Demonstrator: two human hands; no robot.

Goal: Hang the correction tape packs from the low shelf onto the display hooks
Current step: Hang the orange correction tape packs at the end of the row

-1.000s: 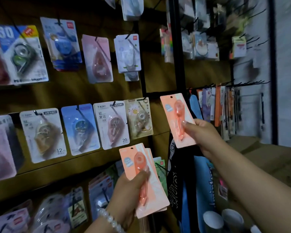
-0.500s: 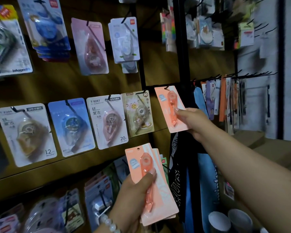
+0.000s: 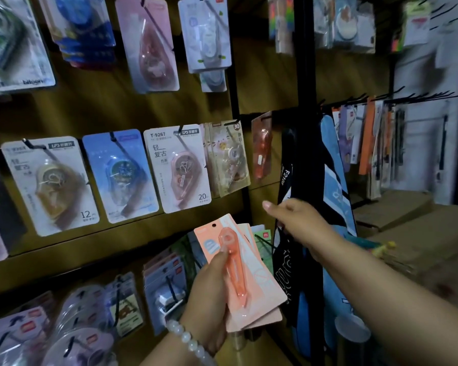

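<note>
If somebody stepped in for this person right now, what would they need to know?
Left hand: grips a fanned stack of orange packs, thumb on the top one.
Right hand: holds nothing, fingers loose, just above the stack.
Done: one orange pack hangs on the hook at the right end of the middle row, beside the black post.
Left: take the next pack off the stack and hang it, then the rest.
</note>
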